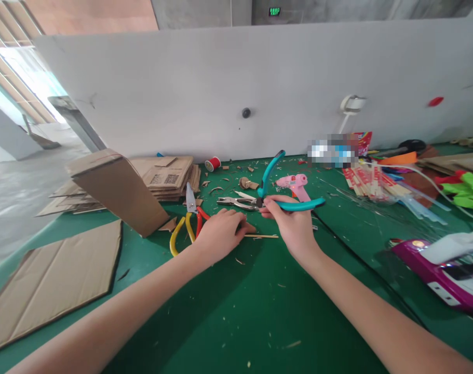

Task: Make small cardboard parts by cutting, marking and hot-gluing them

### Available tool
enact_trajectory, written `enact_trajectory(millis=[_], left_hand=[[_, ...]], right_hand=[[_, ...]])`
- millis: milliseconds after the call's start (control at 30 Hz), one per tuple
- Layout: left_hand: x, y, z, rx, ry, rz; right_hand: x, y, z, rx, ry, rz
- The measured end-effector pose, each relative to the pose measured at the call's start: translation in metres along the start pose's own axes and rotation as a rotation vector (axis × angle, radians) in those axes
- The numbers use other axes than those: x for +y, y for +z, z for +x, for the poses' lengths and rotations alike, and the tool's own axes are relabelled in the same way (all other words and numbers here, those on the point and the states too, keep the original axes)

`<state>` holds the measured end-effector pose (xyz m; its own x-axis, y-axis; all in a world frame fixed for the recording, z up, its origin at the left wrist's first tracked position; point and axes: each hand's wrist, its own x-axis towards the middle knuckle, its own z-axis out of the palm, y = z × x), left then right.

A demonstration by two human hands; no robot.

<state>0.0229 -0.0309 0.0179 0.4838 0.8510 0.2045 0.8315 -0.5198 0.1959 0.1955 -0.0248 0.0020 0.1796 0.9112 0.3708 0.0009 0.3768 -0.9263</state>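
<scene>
My right hand (pixel 288 223) is closed on teal-handled pliers (pixel 300 205), whose handles are spread wide. Their head is near a silver pair of pliers (pixel 236 202) lying on the green table (pixel 220 322). My left hand (pixel 223 231) rests low over the table with fingers curled down on a small brown piece (pixel 250 228); what its fingertips hold is hidden. A thin wooden stick (pixel 265 236) lies between my hands. Left of my left hand are yellow-handled scissors (pixel 188 228) and a red-handled tool (pixel 199 221). A pink glue gun (pixel 294 183) lies behind my right hand.
A cardboard box (pixel 119 189) leans at left, near a flat cardboard sheet (pixel 57 280) and stacked cardboard (pixel 168 176). A red thread spool (pixel 213 164) is at the back. At right are packaged sticks (pixel 376 182), a black cable (pixel 361 254) and a magenta power strip (pixel 434 275).
</scene>
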Motion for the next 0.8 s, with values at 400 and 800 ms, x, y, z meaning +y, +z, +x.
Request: enact_trajectory(millis=[400,800], left_hand=[[0.005,0.007,-0.016,0.108,-0.08,0.175],[0.004,0.014,-0.024,0.128,-0.028,0.195]], right_hand=[[-0.001,0.003,-0.016,-0.147,-0.067,-0.166],[0.006,0.003,-0.015,-0.242,-0.007,-0.146]])
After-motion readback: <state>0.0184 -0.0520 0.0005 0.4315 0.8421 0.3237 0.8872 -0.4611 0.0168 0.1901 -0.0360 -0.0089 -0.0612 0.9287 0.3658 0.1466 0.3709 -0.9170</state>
